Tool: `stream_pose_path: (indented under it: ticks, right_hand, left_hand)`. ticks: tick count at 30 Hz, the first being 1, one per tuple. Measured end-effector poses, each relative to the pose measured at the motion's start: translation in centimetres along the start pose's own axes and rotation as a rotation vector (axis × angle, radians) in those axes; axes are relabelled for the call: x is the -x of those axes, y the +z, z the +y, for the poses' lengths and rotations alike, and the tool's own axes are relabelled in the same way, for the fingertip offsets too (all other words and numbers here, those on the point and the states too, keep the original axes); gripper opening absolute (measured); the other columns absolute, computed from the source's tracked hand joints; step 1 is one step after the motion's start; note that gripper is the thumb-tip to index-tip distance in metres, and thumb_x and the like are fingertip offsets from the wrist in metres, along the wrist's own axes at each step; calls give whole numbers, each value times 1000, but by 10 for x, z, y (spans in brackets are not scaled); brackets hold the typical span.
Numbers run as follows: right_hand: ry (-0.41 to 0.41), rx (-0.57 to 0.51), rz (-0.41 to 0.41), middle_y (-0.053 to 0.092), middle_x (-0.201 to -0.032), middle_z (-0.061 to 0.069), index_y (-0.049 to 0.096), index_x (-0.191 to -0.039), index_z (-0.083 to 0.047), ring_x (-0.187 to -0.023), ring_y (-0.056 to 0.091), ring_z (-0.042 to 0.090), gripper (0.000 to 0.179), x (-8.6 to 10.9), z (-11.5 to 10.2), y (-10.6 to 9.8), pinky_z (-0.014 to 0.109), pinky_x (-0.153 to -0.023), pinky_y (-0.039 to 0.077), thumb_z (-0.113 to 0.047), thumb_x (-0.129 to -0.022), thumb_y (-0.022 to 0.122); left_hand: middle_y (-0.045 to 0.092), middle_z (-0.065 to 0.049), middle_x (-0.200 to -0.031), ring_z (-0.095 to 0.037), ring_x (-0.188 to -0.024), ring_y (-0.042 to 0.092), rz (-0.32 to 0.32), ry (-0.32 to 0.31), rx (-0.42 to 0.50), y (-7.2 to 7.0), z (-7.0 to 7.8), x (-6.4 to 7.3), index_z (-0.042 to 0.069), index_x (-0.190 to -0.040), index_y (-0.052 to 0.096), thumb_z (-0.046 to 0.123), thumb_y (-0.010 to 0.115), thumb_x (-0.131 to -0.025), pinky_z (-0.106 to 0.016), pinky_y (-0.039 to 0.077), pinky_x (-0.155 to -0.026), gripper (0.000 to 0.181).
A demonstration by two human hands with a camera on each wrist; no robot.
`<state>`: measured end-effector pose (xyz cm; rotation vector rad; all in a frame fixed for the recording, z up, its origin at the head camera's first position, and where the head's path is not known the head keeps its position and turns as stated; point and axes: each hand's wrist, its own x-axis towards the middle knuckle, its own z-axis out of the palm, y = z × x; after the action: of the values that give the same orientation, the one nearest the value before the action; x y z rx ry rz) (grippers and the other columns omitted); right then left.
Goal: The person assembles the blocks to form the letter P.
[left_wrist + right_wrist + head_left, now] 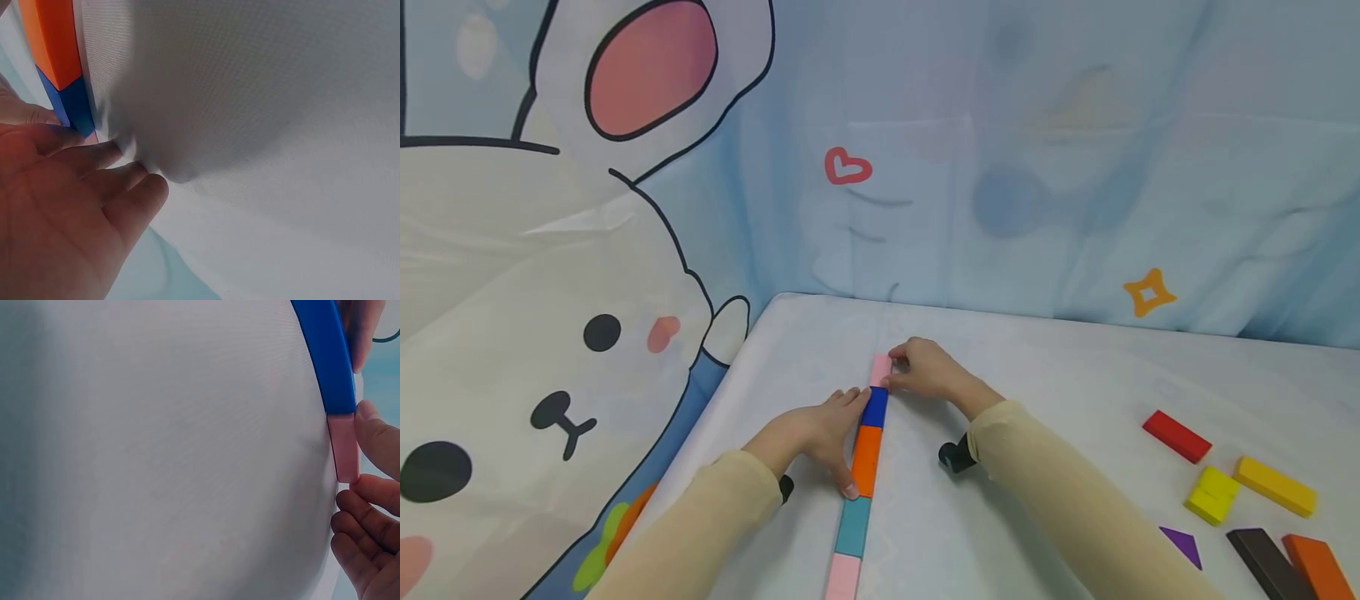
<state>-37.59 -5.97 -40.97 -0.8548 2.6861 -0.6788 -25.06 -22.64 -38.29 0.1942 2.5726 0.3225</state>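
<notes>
A straight row of flat blocks runs away from me across the white table. From far to near come a small pink block [881,370], a blue block [874,408], an orange block [867,462], a teal block [853,527] and another pink block [842,577]. My right hand [934,372] pinches the far pink block, thumb on its side and index finger at its end corner in the right wrist view. Along the row's left side, my left hand [820,429] rests with fingers extended, fingertips by the blue block and thumb near the orange-teal joint.
Loose blocks lie at the right: a red block [1177,437], yellow blocks [1275,486], a purple triangle [1183,546], a black block [1270,564] and an orange block [1321,568]. A printed curtain [970,208] hangs behind the table and at its left.
</notes>
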Motion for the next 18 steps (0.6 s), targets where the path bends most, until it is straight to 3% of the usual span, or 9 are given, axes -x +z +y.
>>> stream_pose_path:
  ticks: [18]
  right_hand:
    - [-8,24,1,69,-129,19,64,-135,2,-117,63,31,54,1,-1,0,46,-112,49,-30,-93,76]
  left_hand:
    - [14,-7,-174,-28,-161,12,-7,-3,-6,1,-1,-2,15,-166,12,41,93,-71,-55,29,-125,127]
